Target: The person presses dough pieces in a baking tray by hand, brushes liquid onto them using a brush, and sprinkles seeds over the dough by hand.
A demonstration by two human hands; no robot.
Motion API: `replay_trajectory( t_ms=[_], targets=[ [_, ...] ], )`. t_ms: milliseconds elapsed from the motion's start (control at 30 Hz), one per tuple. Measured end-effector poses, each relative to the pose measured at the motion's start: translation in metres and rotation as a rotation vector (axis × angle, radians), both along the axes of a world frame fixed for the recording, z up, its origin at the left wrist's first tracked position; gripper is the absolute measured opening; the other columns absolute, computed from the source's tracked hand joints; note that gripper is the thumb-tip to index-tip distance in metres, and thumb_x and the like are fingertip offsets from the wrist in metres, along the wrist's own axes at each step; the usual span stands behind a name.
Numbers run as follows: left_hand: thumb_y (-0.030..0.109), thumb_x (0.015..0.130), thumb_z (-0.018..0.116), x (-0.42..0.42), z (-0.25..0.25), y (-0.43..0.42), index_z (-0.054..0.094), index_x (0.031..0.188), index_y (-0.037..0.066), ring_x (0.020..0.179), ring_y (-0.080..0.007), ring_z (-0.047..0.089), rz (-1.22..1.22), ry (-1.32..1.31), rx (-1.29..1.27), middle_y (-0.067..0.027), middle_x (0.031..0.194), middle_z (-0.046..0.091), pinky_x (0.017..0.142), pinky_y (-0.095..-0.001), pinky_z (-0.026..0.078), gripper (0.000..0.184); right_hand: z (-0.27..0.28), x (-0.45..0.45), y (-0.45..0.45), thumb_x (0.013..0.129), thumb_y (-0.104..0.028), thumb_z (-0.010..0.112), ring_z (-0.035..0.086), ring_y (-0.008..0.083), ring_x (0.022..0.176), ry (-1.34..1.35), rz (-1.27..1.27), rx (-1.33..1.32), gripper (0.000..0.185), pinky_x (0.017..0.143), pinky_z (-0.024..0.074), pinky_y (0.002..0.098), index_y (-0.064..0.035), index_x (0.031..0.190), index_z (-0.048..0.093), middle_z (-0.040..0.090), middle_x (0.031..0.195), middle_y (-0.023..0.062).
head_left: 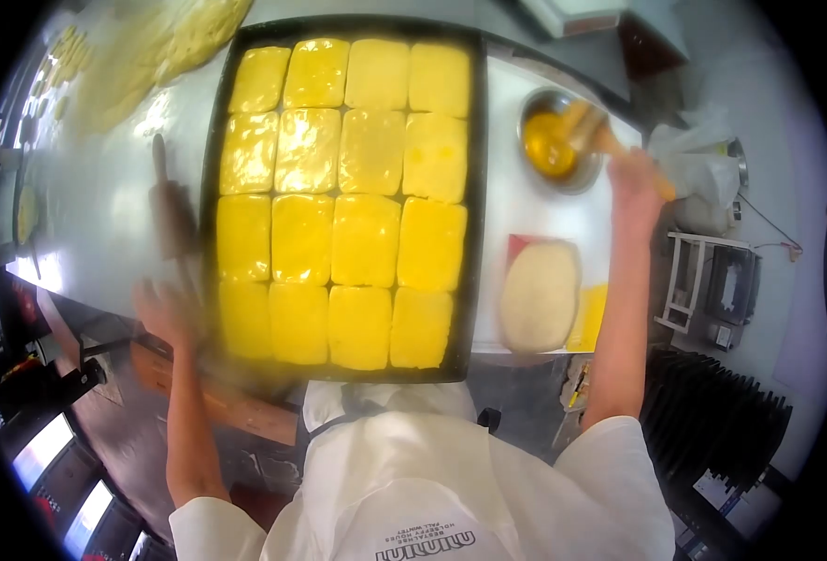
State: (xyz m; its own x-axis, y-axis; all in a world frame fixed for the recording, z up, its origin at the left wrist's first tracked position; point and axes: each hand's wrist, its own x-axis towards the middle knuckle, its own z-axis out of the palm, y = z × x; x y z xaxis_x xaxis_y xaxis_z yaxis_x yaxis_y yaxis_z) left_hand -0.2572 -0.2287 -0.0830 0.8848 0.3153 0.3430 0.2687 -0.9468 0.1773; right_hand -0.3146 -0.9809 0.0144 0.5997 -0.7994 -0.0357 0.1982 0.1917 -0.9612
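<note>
Front-left bench (124, 215) edge: left hand (166, 313), blurred, by brown rolling pin (173, 220); fingers look spread, cannot tell if gripping. Hands well apart. Mid-bench: black rectangular tray (477, 187), glossy yellow dough slabs (301, 238). Near far right corner: wooden brush (582, 126) over round metal bowl (577, 178) of yellow liquid (549, 154). Best load bristles lightly, drain excess on rim. Right hand (636, 178) closed round handle, forearm reaching forward.

Upside-down print (427, 544) stands on the white garment (376, 477), nearer the wearer's body than the fingers of the left hand (166, 313) and right hand (636, 178), and between them sideways; "FALL" reads in its small lines, while its large dark letters are too distorted to read surely.
</note>
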Motion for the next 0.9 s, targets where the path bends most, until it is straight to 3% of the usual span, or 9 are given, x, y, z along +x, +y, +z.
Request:
replay_trajectory(
  t_ms=[167, 200, 333, 467, 500, 600, 633, 700, 900],
  targets=[
    [0.034, 0.106, 0.050, -0.001, -0.001, 0.001, 0.060, 0.136, -0.003, 0.135, -0.0393, 0.051, 0.017, 0.000, -0.030, -0.0206, 0.146, 0.056, 0.115, -0.0442, 0.037, 0.049, 0.026, 0.044, 0.065, 0.101, -0.017, 0.067, 0.073, 0.0180, 0.074, 0.109, 0.608, 0.225, 0.024, 0.070, 0.0629, 0.0321, 0.0021, 0.114, 0.066, 0.071, 0.097, 0.0120],
    [0.034, 0.106, 0.050, -0.001, -0.001, 0.001, 0.060, 0.136, -0.003, 0.135, -0.0393, 0.051, 0.017, -0.002, -0.034, -0.0205, 0.146, 0.057, 0.115, -0.0443, 0.037, 0.048, 0.030, 0.054, 0.091, 0.097, -0.018, 0.071, 0.072, 0.0179, 0.072, 0.164, 0.614, 0.213, 0.026, 0.066, 0.0625, 0.0315, 0.0028, 0.113, 0.066, 0.071, 0.099, 0.0118],
    [0.034, 0.106, 0.051, -0.002, -0.003, 0.003, 0.060, 0.135, -0.003, 0.133, -0.0393, 0.052, 0.006, -0.031, -0.041, -0.0206, 0.145, 0.057, 0.114, -0.0445, 0.038, 0.047, 0.029, 0.083, 0.147, 0.094, -0.020, 0.074, 0.071, 0.0155, 0.070, 0.415, 0.748, -0.199, 0.027, 0.063, 0.0592, 0.0275, 0.0006, 0.109, 0.067, 0.071, 0.093, 0.0091],
    [0.033, 0.105, 0.052, -0.002, 0.005, -0.007, 0.060, 0.134, -0.003, 0.132, -0.0397, 0.053, 0.055, -0.004, -0.058, -0.0213, 0.143, 0.058, 0.113, -0.0442, 0.039, 0.047, 0.063, 0.091, 0.162, 0.097, -0.020, 0.071, 0.070, 0.0105, 0.074, 0.421, 0.597, -0.688, 0.018, 0.068, 0.0567, 0.0260, -0.0042, 0.105, 0.071, 0.072, 0.087, 0.0036],
    [0.032, 0.105, 0.052, -0.002, 0.011, -0.012, 0.060, 0.134, -0.004, 0.131, -0.0400, 0.053, 0.031, 0.000, -0.057, -0.0219, 0.142, 0.059, 0.112, -0.0439, 0.040, 0.047, 0.068, 0.091, 0.168, 0.096, -0.016, 0.071, 0.070, 0.0157, 0.079, 0.369, 0.580, -0.713, 0.011, 0.072, 0.0556, 0.0272, -0.0067, 0.101, 0.072, 0.072, 0.089, 0.0043],
    [0.032, 0.105, 0.052, -0.001, 0.003, -0.004, 0.060, 0.133, -0.004, 0.131, -0.0402, 0.054, 0.013, -0.034, -0.064, -0.0221, 0.142, 0.059, 0.113, -0.0439, 0.039, 0.047, 0.047, 0.091, 0.174, 0.093, -0.010, 0.070, 0.070, 0.0255, 0.084, -0.063, 0.697, -1.240, 0.010, 0.074, 0.0564, 0.0309, -0.0067, 0.102, 0.070, 0.069, 0.095, 0.0082],
    [0.032, 0.105, 0.052, -0.001, 0.000, 0.000, 0.060, 0.133, -0.004, 0.131, -0.0403, 0.053, 0.013, -0.031, -0.050, -0.0222, 0.142, 0.059, 0.113, -0.0439, 0.039, 0.047, 0.041, 0.079, 0.185, 0.086, -0.005, 0.069, 0.068, 0.0321, 0.093, -0.010, 0.789, -1.336, 0.019, 0.074, 0.0569, 0.0353, -0.0087, 0.105, 0.067, 0.065, 0.104, 0.0101],
    [0.032, 0.105, 0.052, -0.001, -0.005, 0.005, 0.060, 0.134, -0.004, 0.131, -0.0403, 0.053, 0.012, -0.025, -0.024, -0.0224, 0.143, 0.058, 0.113, -0.0440, 0.039, 0.047, 0.022, 0.052, 0.203, 0.076, -0.002, 0.068, 0.064, 0.0330, 0.100, 0.050, 0.883, -1.617, 0.029, 0.078, 0.0552, 0.0409, -0.0090, 0.104, 0.063, 0.061, 0.105, 0.0117],
    [0.032, 0.106, 0.051, 0.000, -0.001, -0.001, 0.059, 0.136, -0.004, 0.133, -0.0402, 0.052, 0.004, -0.060, -0.099, -0.0222, 0.145, 0.057, 0.113, -0.0446, 0.039, 0.048, 0.062, 0.011, 0.218, 0.072, 0.000, 0.072, 0.064, 0.0347, 0.095, 0.138, 1.075, -1.249, 0.035, 0.075, 0.0539, 0.0418, -0.0080, 0.104, 0.062, 0.061, 0.105, 0.0124]
  ],
)
